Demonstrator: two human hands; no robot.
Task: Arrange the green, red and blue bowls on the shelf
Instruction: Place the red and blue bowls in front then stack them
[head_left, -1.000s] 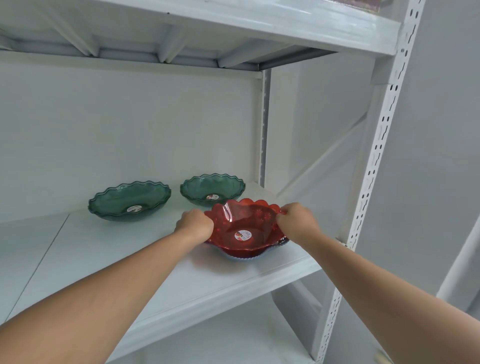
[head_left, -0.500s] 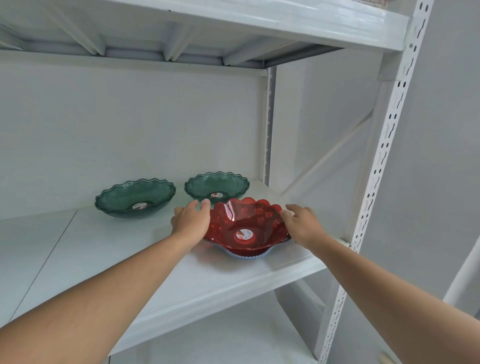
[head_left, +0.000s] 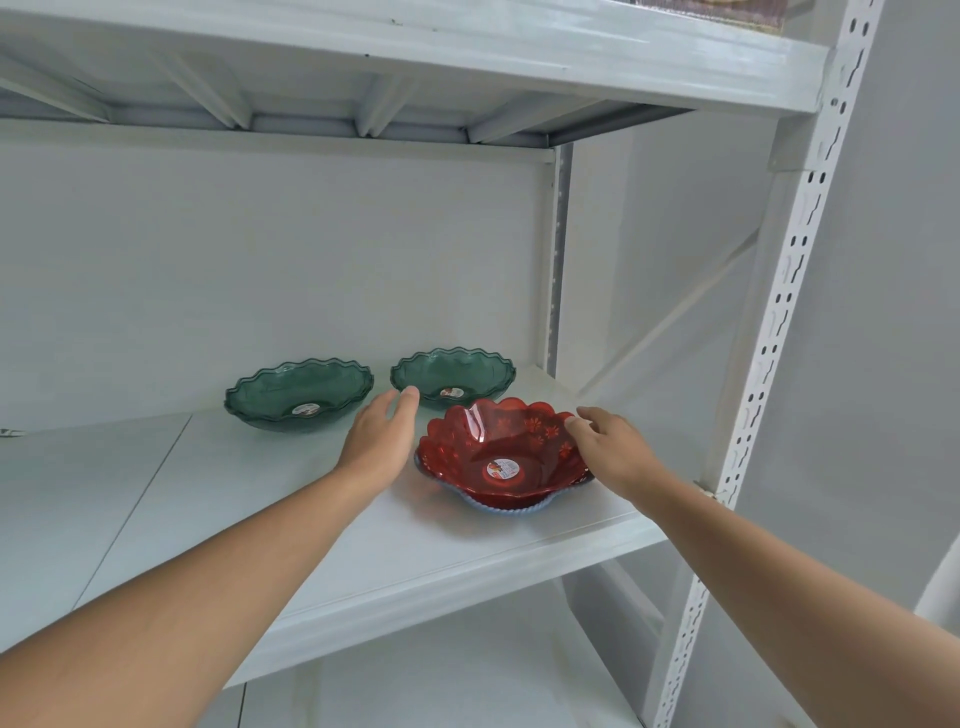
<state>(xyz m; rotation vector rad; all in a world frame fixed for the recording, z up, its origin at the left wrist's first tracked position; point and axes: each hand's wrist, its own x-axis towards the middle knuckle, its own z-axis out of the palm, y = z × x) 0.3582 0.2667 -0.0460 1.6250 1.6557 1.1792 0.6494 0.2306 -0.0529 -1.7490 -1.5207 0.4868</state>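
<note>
Both forearms reach in from the bottom edge over the white shelf (head_left: 291, 525), a smooth painted board with a seam line at left. Left hand (head_left: 382, 441) is flat and open, fingers loosely extended, holding nothing, just left of the red bowl (head_left: 501, 457); can't tell if it touches the rim. Right hand (head_left: 615, 452) is open too, fingers spread, fingertips at the bowl's right rim, no grip on it. Red bowl: translucent plastic, scalloped petal rim, flower pattern, round sticker at the centre. It sits nested in a blue bowl (head_left: 498, 506), only its ribbed pale edge showing underneath. Behind, near the back wall, two green bowls, left one (head_left: 298, 392) and right one (head_left: 452, 376), translucent with wavy rims, side by side, apart. Perforated white upright (head_left: 769, 332) at right.
</note>
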